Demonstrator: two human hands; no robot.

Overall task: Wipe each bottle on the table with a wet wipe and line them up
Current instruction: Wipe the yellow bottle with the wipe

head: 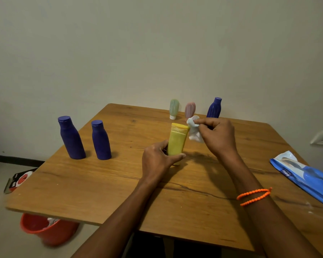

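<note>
Yellow bottle [177,141]: upright, cap up, gripped by left hand [158,161]; right hand [217,135] pinches wet wipe [194,130] (touching cap). Red bucket [47,231]: white scraps.

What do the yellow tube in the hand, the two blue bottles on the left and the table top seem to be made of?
Yellow squeeze tube: apparently soft matte plastic, dull surface without glare. Two dark blue capped bottles: likely hard plastic, satin finish, smooth one-colour moulded shape. Brown table top: wood or wood-look laminate; grain lines and knots show, but which one is unclear.
</note>
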